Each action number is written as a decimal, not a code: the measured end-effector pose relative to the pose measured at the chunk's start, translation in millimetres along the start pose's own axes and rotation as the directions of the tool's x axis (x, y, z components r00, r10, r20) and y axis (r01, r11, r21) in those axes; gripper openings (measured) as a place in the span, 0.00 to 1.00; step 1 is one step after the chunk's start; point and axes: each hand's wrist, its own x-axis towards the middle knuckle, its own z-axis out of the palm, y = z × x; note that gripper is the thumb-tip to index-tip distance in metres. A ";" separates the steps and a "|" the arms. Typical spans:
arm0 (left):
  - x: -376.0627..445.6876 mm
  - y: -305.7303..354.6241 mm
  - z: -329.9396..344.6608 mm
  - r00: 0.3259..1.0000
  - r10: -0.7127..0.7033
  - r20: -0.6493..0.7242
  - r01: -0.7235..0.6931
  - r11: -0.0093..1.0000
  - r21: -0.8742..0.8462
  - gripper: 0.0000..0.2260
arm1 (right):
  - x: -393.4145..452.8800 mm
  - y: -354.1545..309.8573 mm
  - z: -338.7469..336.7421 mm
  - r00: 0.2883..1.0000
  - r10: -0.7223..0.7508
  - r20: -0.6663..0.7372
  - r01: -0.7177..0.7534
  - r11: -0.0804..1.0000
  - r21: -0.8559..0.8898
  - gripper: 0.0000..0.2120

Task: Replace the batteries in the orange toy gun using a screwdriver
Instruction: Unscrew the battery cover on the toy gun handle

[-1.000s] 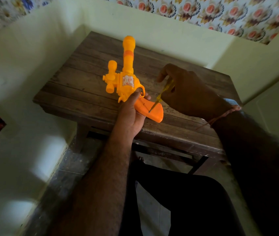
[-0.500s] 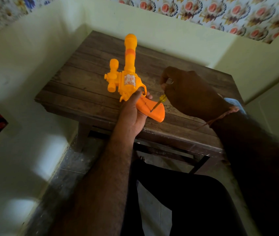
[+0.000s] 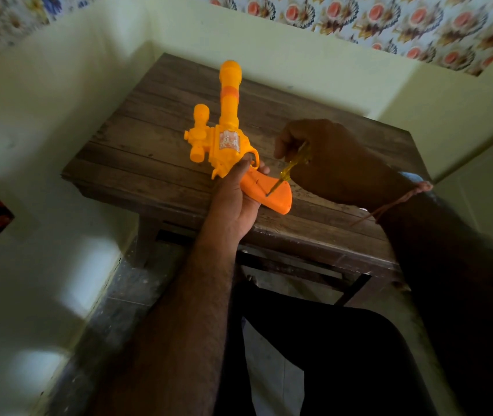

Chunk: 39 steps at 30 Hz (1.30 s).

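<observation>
A dark wooden table (image 3: 161,163) stands in the corner against pale yellow-green walls (image 3: 59,121), with a band of floral wallpaper (image 3: 389,22) running above them. The person sits at its near edge, dark trousers (image 3: 344,355) visible below.

The orange toy gun (image 3: 227,139) lies on its side on the tabletop, barrel pointing away toward the far wall, grip toward the person and reaching close to the near edge. A small label is fixed to the body.

The left hand (image 3: 233,199) comes in from below and holds the gun where body meets grip: thumb laid along the upper face near the trigger guard, the other fingers curled underneath, one fingertip showing just past the guard.

The right hand (image 3: 329,160) is over the table just beside the grip, a cord tied round its wrist. Its fingers are curled and pinch the handle of the screwdriver (image 3: 287,171), a translucent yellow one. The shaft slants down and left; its tip sits on the upper face of the grip.
</observation>
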 end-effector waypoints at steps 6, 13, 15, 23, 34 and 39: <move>0.1 0.6 0.5 1.000 -0.003 -0.018 0.004 1.000 0.018 0.18 | -0.4 -2.4 2.1 0.995 0.096 -0.033 -0.096 0.995 0.001 0.11; 1.3 0.2 -0.5 1.000 -0.002 0.002 0.002 1.000 0.001 0.12 | -2.3 -2.3 0.8 0.992 0.113 -0.051 -0.114 0.993 -0.010 0.09; 1.6 -0.3 -0.8 1.000 0.001 0.002 -0.001 1.000 0.004 0.11 | -3.5 -1.8 -0.1 0.991 0.113 -0.072 -0.114 0.993 -0.010 0.08; 4.8 -2.9 -3.4 0.999 0.023 0.031 -0.024 0.999 0.038 0.08 | -11.5 14.1 3.7 0.944 0.178 -0.279 -0.152 0.982 0.109 0.07; 4.7 -3.0 -3.7 0.999 0.028 0.032 -0.028 0.999 0.018 0.08 | -26.6 65.0 46.5 0.849 0.396 -0.351 -0.367 0.918 0.150 0.07; 6.0 -2.7 -3.0 1.000 0.020 -0.016 -0.020 1.000 -0.017 0.08 | -28.5 86.4 68.6 0.818 0.463 -0.343 -0.421 0.886 0.193 0.08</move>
